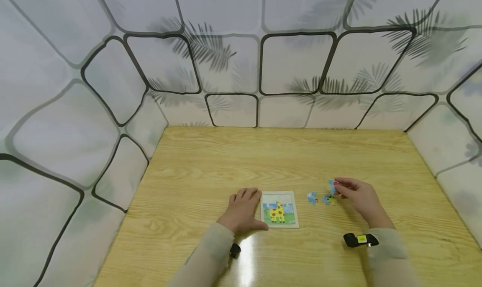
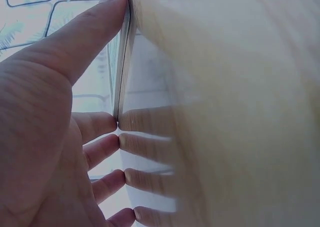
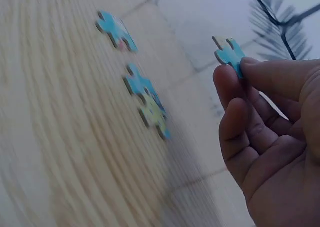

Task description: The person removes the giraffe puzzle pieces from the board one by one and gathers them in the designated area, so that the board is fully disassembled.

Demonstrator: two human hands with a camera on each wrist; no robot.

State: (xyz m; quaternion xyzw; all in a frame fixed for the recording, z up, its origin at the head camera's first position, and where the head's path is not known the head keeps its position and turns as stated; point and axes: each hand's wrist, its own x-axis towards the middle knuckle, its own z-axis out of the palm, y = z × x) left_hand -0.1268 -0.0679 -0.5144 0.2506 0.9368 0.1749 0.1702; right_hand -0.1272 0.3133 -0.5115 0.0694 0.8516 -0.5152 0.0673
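A square puzzle tray (image 1: pixel 296 211) with a pale frame lies on the table, its lower part filled with a giraffe picture and its upper part bare. My left hand (image 1: pixel 242 211) rests at the tray's left side, fingers spread, thumb along the lower left corner; in the left wrist view the thumb (image 2: pixel 90 34) lies at the tray's edge. To the right, my right hand (image 1: pixel 359 197) pinches a blue puzzle piece (image 3: pixel 231 54) between thumb and fingers, above the table. Below and left of it lie a blue piece (image 1: pixel 312 198) and a blue-yellow cluster (image 3: pixel 146 99).
The wooden table (image 1: pixel 211 161) meets patterned curtain-like walls (image 1: pixel 233 78) at the back and both sides. Dark straps with small devices (image 1: pixel 360 239) sit at both wrists.
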